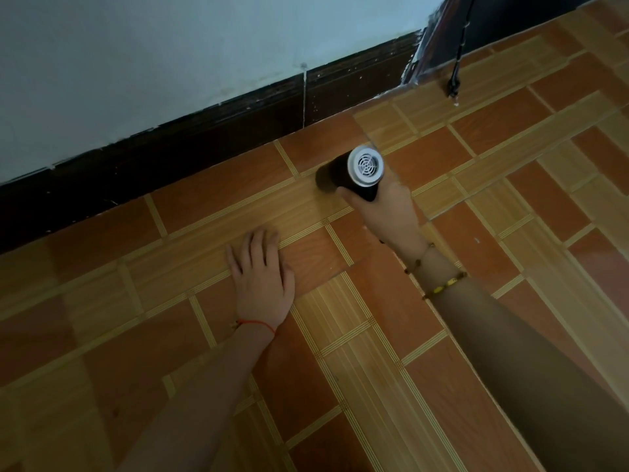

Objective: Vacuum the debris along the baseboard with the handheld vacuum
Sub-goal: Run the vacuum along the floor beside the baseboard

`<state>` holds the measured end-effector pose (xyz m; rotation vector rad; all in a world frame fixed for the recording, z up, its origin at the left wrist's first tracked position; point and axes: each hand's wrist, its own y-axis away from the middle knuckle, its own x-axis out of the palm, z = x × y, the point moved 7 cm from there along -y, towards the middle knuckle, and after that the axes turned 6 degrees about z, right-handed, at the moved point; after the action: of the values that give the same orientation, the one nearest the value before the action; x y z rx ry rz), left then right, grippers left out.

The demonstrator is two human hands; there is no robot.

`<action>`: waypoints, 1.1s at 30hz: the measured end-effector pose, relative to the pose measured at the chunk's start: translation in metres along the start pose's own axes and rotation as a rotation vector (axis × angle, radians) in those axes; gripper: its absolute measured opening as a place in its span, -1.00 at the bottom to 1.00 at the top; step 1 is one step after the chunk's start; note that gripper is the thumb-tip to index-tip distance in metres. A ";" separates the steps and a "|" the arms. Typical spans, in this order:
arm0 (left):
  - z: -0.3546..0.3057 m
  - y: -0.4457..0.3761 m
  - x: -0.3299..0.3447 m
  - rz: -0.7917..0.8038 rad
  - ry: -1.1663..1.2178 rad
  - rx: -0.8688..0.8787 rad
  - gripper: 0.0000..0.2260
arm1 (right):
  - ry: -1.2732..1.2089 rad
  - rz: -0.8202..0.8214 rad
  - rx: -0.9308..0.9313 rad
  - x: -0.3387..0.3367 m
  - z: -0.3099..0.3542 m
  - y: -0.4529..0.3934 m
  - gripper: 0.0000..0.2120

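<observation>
The job looks partly under way, though how much of the strip has been cleaned cannot be judged from this one view. The dark baseboard [190, 155] runs from lower left up to the right, where it meets a door frame [429, 46]. Pale specks show on its face, thickest near a thin white streak by the middle, and a small pale fleck lies on the tile floor [374, 335] under a black cord [456, 63] hanging at the far right. The tiles just beside the baseboard on the left look clean, but the light is dim and fine dust would not show. My reading is that the stretch towards the door frame is still to do.

The left hand [262, 277] lies flat on the floor, palm down, fingers spread and straight, holding nothing; it seems to brace the person's weight. It sits well apart from the baseboard.

To its right, the right hand [384, 209] is closed around the vacuum [354, 172], a short black cylinder with a white vented cap facing the camera. The fingers wrap underneath and the thumb rests along the near side. The vacuum's front end points down and left at the tile near the baseboard, close to the floor; whether it touches cannot be told, as that end is blurred. It is near the baseboard but not against it. Beaded bracelets circle the right wrist, a red string the left.
</observation>
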<state>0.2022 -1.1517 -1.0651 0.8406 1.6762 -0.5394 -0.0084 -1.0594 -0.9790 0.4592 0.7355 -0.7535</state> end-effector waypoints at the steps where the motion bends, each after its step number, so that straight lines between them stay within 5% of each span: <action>1: 0.000 0.000 0.000 0.000 0.000 -0.001 -0.49 | 0.007 -0.037 0.012 -0.005 -0.001 -0.007 -0.38; 8: 0.000 -0.001 0.001 -0.009 0.020 0.001 -0.53 | 0.007 -0.137 0.132 -0.017 -0.002 -0.055 -0.30; 19: 0.000 -0.001 -0.001 -0.035 0.049 -0.005 -0.52 | -0.051 0.055 -0.179 0.050 0.057 -0.070 -0.30; 26: 0.001 -0.002 -0.001 -0.015 0.072 -0.010 -0.52 | 0.006 -0.098 -0.089 0.026 0.047 -0.080 -0.40; 33: 0.002 -0.002 -0.003 -0.014 0.079 0.003 -0.52 | -0.009 0.074 -0.181 0.055 0.076 -0.065 -0.35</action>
<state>0.2020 -1.1546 -1.0632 0.8623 1.7548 -0.5242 0.0030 -1.1727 -0.9765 0.3171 0.7667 -0.6137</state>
